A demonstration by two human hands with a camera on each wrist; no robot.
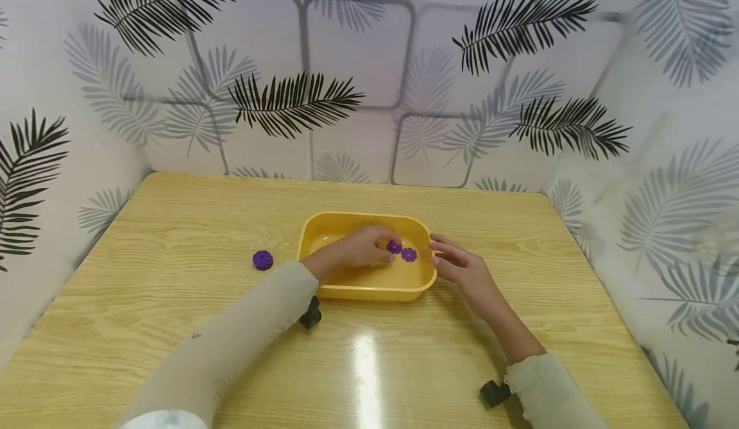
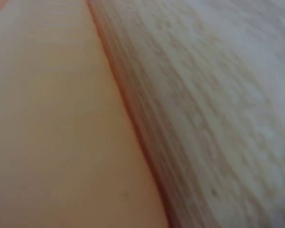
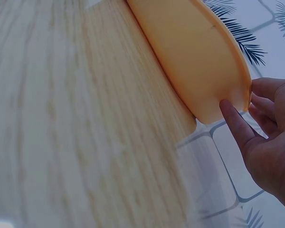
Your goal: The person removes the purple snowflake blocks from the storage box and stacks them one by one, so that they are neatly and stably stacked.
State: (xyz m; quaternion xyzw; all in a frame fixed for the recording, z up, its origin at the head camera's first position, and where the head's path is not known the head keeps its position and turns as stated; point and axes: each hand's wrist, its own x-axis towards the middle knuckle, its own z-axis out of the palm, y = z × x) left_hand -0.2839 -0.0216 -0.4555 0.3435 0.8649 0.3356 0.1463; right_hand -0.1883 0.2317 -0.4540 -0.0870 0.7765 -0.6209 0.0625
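A yellow plastic tray stands on the table, with two purple flower-shaped discs inside. My left hand reaches over the tray's near-left rim. Its fingers arch down at one purple disc, the thumb a little apart on the near side. The other purple disc lies just right of it on the tray floor. At the tray's right end my right hand touches the outside, fingers along the rim. In the right wrist view its thumb rests against the outer wall. The left wrist view shows only tray wall and tabletop.
Left of the tray, a small purple cluster of flower-shaped discs sits on the wooden table. Leaf-patterned white curtains border the table's back and sides. A black wrist device shows below the left sleeve, another by the right.
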